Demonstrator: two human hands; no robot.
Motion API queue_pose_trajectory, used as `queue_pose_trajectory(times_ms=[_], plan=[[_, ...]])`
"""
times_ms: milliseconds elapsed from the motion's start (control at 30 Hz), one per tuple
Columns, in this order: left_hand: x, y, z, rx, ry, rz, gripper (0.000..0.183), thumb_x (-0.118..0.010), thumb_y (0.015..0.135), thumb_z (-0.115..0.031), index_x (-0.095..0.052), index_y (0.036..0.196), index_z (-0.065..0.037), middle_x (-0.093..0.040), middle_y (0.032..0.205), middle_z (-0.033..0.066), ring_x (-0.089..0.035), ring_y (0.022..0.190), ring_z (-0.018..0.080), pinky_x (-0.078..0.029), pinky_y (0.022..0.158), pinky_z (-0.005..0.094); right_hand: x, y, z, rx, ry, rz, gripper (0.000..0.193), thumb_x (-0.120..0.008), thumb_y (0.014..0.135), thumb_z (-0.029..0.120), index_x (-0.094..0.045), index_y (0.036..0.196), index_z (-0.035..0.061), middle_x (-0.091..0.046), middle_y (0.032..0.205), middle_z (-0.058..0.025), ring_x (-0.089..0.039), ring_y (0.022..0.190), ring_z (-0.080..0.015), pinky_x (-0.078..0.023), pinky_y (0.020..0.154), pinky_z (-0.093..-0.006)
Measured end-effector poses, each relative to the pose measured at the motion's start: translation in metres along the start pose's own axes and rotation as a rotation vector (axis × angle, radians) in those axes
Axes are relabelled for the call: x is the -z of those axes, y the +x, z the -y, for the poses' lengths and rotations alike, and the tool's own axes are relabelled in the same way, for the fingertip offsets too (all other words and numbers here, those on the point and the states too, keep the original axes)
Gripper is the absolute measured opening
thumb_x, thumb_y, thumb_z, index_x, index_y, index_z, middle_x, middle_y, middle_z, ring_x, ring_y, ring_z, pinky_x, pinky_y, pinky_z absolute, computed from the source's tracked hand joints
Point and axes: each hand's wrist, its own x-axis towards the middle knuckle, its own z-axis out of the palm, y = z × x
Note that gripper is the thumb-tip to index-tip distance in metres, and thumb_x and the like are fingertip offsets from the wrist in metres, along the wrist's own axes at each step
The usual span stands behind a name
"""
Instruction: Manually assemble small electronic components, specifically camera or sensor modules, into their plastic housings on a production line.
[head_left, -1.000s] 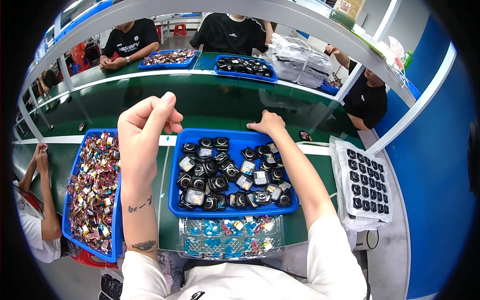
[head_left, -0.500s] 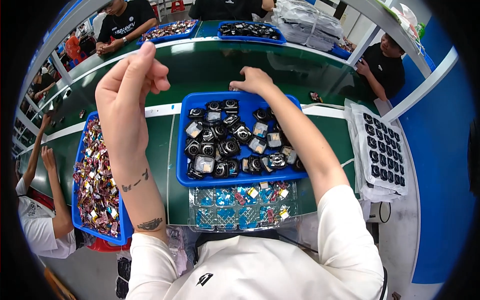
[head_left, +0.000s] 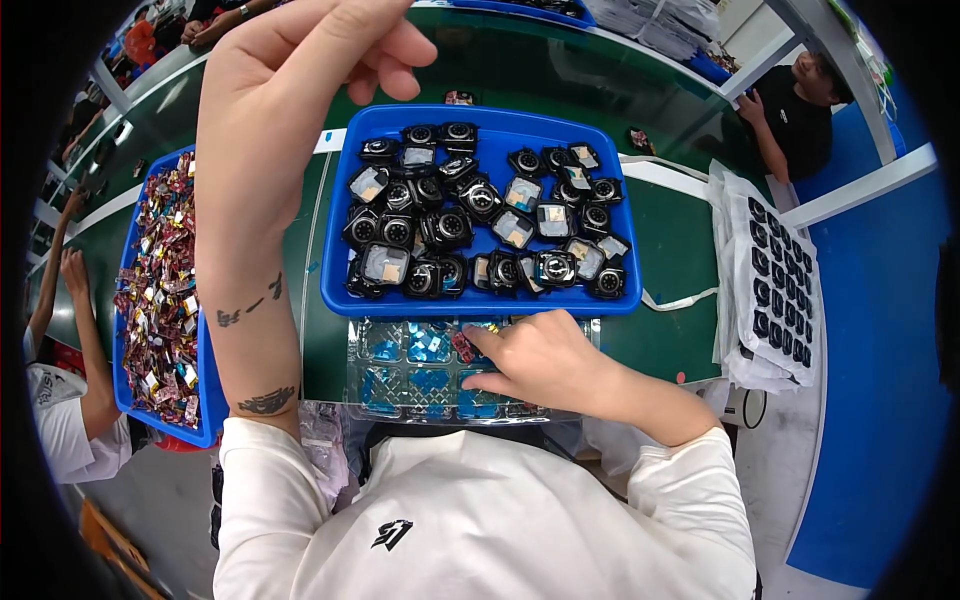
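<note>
Our right hand (head_left: 545, 362) pinches a small reddish flat part (head_left: 463, 347) over the clear plastic blister tray with blue-lined pockets (head_left: 400, 375) at the near edge of the green tabletop (head_left: 680, 250); it could slip or land askew between pockets. Our left hand (head_left: 290, 90) is raised, fingers loosely curled; whether it holds anything we cannot tell. Lowered carelessly, it might knock the blue plastic bin of black round modules (head_left: 480, 215) beyond, or the blue bin of red wrapped pieces (head_left: 155, 290) at left.

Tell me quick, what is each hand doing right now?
Left hand: raised, fingers curled; whether it holds anything cannot be told.
Right hand: pinching a small reddish part over the clear compartment tray.
</note>
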Motion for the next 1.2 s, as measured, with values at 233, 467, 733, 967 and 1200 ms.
queue_pose_trajectory(times_ms=[233, 467, 733, 967, 1200], plan=[[-0.026, -0.01, -0.01, -0.043, 0.174, 0.149, 0.031, -0.059, 0.092, -0.023, -0.066, 0.072, -0.001, -0.063, 0.069, 0.0034, -0.057, 0.061, 0.0075, -0.039, 0.058, 0.02, -0.005, -0.005, -0.008, -0.026, 0.448, -0.179, 0.012, -0.066, 0.078, 0.014, -0.07, 0.087, 0.0072, -0.064, 0.067, -0.0047, -0.061, 0.054, -0.0192, -0.046, 0.048, -0.0321], [-0.032, -0.012, -0.007, -0.044, 0.087, 0.26, 0.028, -0.059, 0.092, -0.02, -0.066, 0.073, -0.001, -0.065, 0.069, 0.0033, -0.058, 0.061, 0.0076, -0.04, 0.056, 0.0192, -0.01, -0.005, -0.008, 0.006, 0.31, -0.064, 0.022, -0.069, 0.077, 0.019, -0.069, 0.095, 0.0071, -0.067, 0.079, -0.0085, -0.064, 0.063, -0.0231, -0.049, 0.054, -0.0344], [-0.033, -0.006, -0.013, -0.041, 0.102, 0.27, 0.026, -0.059, 0.092, -0.017, -0.064, 0.074, 0.002, -0.064, 0.071, 0.0051, -0.059, 0.063, 0.0084, -0.043, 0.057, 0.0206, -0.012, -0.018, 0.007, 0.008, 0.065, -0.243, 0.032, -0.069, 0.075, 0.019, -0.067, 0.105, 0.008, -0.056, 0.079, -0.0044, -0.058, 0.073, -0.0214, -0.049, 0.057, -0.0325], [-0.042, -0.019, -0.016, 0.029, 0.221, 0.437, 0.008, -0.07, 0.077, -0.006, -0.067, 0.076, 0.002, -0.065, 0.068, 0.0071, -0.058, 0.061, 0.0121, -0.044, 0.058, 0.0242, -0.007, -0.022, -0.002, 0.132, 0.6, -0.437, 0.036, -0.059, 0.071, -0.005, -0.064, 0.107, 0.0002, -0.063, 0.083, -0.0086, -0.059, 0.078, -0.0233, -0.05, 0.069, -0.0346], [-0.054, -0.018, -0.022, -0.174, 0.301, 0.437, 0.012, -0.07, 0.071, 0.001, -0.07, 0.083, -0.001, -0.067, 0.077, 0.0101, -0.062, 0.069, 0.02, -0.048, 0.064, 0.029, 0.079, -0.006, -0.023, 0.056, 0.933, -0.68, 0.02, -0.055, 0.088, -0.001, -0.055, 0.108, -0.0003, -0.063, 0.091, -0.0084, -0.063, 0.086, -0.015, -0.05, 0.077, -0.0286]])
